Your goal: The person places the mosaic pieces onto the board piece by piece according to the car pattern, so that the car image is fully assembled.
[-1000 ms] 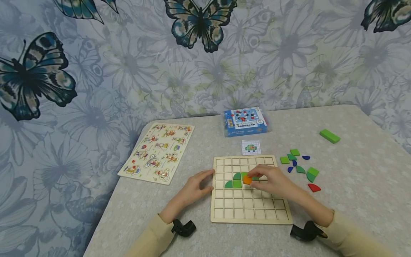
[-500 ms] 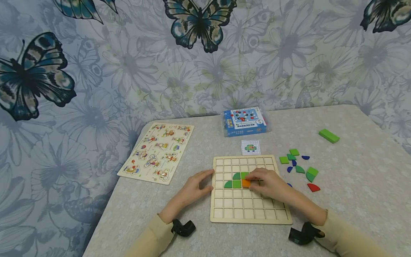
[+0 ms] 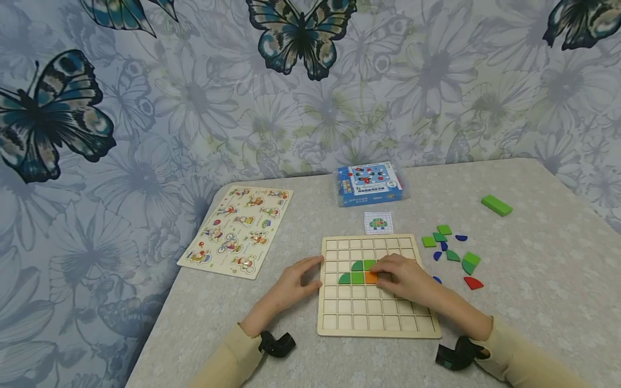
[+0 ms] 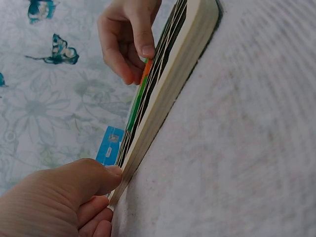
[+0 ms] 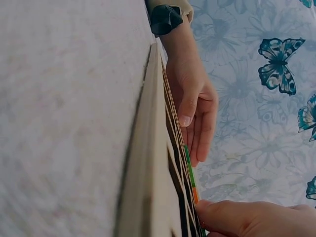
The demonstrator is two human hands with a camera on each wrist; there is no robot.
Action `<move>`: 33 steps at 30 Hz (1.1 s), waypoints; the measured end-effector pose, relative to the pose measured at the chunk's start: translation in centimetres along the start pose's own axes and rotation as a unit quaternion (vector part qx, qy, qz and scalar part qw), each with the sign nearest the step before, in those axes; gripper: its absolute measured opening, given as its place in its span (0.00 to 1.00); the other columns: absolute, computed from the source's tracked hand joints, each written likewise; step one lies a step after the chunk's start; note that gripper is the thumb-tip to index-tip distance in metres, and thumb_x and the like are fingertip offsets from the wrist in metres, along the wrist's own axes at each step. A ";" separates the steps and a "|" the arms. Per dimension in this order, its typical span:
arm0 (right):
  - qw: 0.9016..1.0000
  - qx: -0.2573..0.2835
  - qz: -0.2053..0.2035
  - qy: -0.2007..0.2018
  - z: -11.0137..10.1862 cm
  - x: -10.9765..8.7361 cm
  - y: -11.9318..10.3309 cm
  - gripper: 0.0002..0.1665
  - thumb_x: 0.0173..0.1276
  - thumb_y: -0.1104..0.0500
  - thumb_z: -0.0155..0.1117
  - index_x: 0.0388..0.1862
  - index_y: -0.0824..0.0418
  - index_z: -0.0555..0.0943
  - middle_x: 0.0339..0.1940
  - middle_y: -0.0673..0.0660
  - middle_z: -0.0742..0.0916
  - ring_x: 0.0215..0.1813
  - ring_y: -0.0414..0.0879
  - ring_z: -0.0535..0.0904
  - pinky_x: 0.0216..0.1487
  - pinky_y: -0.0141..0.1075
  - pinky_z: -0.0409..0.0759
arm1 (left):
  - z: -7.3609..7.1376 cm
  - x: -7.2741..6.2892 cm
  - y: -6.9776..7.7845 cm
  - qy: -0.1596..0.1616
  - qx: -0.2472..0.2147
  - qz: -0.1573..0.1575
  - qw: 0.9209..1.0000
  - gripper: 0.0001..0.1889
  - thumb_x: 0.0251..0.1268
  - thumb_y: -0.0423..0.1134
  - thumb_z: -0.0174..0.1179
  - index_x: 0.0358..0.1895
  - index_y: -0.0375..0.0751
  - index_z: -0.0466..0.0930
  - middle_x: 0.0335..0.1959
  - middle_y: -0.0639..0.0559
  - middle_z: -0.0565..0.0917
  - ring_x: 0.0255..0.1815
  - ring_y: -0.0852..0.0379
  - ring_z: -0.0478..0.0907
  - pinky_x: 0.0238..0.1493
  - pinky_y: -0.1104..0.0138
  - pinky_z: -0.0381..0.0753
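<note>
A square wooden grid board (image 3: 378,318) lies on the table in the head view. On its cells sit green tiles, among them a light green square (image 3: 357,278) and a dark green quarter-circle (image 3: 345,278). An orange square tile (image 3: 371,277) lies in the cell right of the light green square. My right hand (image 3: 409,277) has thumb and fingertips at this orange tile, pinching its right side; the hand hides the cells beneath it. My left hand (image 3: 293,283) touches the board's left edge with thumb and fingertips, fingers fairly straight.
A small pattern card (image 3: 378,222) and a blue box (image 3: 371,184) stand behind the board. Loose tiles, including a red quarter-circle (image 3: 473,283), are scattered to the right, with a green block (image 3: 497,205) farther back. A picture board (image 3: 237,231) lies at the left.
My right hand has lowered the orange tile from above the board into a cell beside the light green square. In the last half second it has barely moved. The left hand has stayed still.
</note>
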State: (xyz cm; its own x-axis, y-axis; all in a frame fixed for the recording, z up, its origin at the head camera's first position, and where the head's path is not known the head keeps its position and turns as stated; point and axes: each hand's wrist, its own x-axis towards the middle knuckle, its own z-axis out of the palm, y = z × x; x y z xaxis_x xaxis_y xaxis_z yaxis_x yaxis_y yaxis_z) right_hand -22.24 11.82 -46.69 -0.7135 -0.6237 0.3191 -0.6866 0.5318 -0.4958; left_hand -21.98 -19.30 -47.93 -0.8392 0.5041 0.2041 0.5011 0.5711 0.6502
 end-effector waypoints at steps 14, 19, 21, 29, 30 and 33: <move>0.997 0.055 0.006 0.050 -4.0 -2.0 -1.1 0.17 0.59 0.61 0.70 0.48 0.60 0.84 0.45 0.49 0.85 0.42 0.46 0.81 0.40 0.41 0.82 | 0.2 0.2 0.2 -0.007 -0.010 0.003 1.000 0.30 0.63 0.37 0.62 0.68 0.36 0.65 0.66 0.44 0.69 0.67 0.49 0.64 0.63 0.55 0.67; 0.995 -0.007 0.010 0.101 -6.9 -4.2 0.1 0.21 0.53 0.66 0.73 0.48 0.60 0.83 0.45 0.53 0.85 0.40 0.47 0.82 0.37 0.43 0.82 | 0.0 0.2 0.1 -0.002 -0.009 0.006 1.000 0.30 0.62 0.36 0.63 0.68 0.35 0.65 0.65 0.44 0.69 0.67 0.49 0.64 0.64 0.56 0.67; 0.992 -0.039 0.022 0.120 -8.0 -5.2 0.7 0.22 0.52 0.67 0.74 0.49 0.59 0.83 0.45 0.53 0.85 0.40 0.46 0.83 0.38 0.42 0.82 | 0.0 0.2 0.0 -0.002 -0.008 0.007 1.000 0.30 0.62 0.36 0.63 0.67 0.35 0.66 0.65 0.44 0.69 0.67 0.49 0.64 0.64 0.56 0.67; 0.982 -0.088 0.102 0.135 -10.1 -9.5 2.9 0.21 0.52 0.64 0.74 0.48 0.57 0.84 0.45 0.50 0.85 0.41 0.41 0.81 0.37 0.33 0.81 | 0.1 0.0 -0.1 -0.001 -0.007 0.001 1.000 0.30 0.63 0.37 0.63 0.67 0.35 0.66 0.65 0.44 0.70 0.66 0.49 0.64 0.64 0.57 0.66; 0.982 -0.083 0.114 0.128 -10.2 -9.9 3.1 0.21 0.53 0.64 0.74 0.48 0.57 0.84 0.45 0.51 0.85 0.41 0.42 0.81 0.37 0.36 0.82 | 0.1 0.0 -0.1 -0.001 -0.007 0.000 1.000 0.30 0.63 0.37 0.63 0.67 0.35 0.66 0.65 0.44 0.70 0.66 0.49 0.64 0.64 0.57 0.67; 0.981 -0.071 0.152 0.101 -10.4 -11.0 4.0 0.20 0.55 0.63 0.73 0.48 0.59 0.84 0.45 0.55 0.85 0.42 0.46 0.82 0.37 0.41 0.83 | 0.0 0.0 0.0 0.001 -0.010 0.000 1.000 0.30 0.63 0.37 0.63 0.67 0.35 0.66 0.65 0.44 0.70 0.67 0.49 0.64 0.64 0.56 0.66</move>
State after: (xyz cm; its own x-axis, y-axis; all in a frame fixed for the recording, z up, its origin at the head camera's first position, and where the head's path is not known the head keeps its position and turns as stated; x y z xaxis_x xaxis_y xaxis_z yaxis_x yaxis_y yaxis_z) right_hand -18.58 26.73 -43.77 -0.8916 -0.3052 0.3345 -0.4398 0.7596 -0.4791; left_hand -21.94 -19.30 -47.93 -0.8396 0.5031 0.2048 0.4964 0.5576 0.6653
